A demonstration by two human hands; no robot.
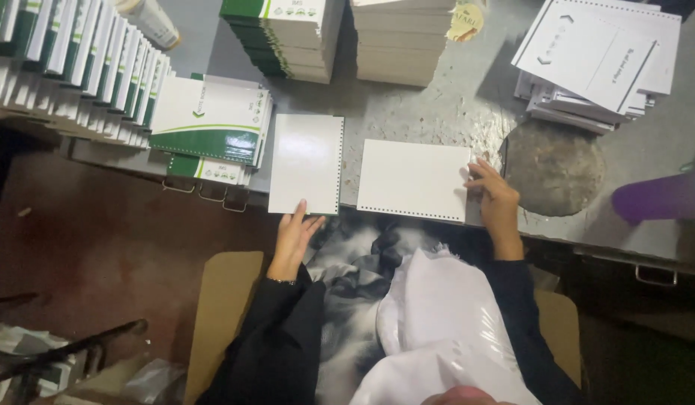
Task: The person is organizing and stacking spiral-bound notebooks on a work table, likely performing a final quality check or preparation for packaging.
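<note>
Two white punched sheets lie on the grey worktable (467, 105). My left hand (295, 234) touches the near edge of the left sheet (306, 161), which overhangs the table's front edge, holes along its right side. My right hand (494, 196) rests its fingers on the right edge of the right sheet (413, 178), whose row of holes runs along the near edge. Both arms wear black sleeves. A white plastic bag (437, 322) lies in my lap.
Green-and-white booklets (211, 120) are stacked at left, with a long row of them (77, 60) standing beyond. More stacks (287, 34) and white pads (400, 41) sit at the back. Printed white sheets (595, 56) lie back right. A round grey disc (554, 166) and a purple-sleeved arm (659, 199) are at right.
</note>
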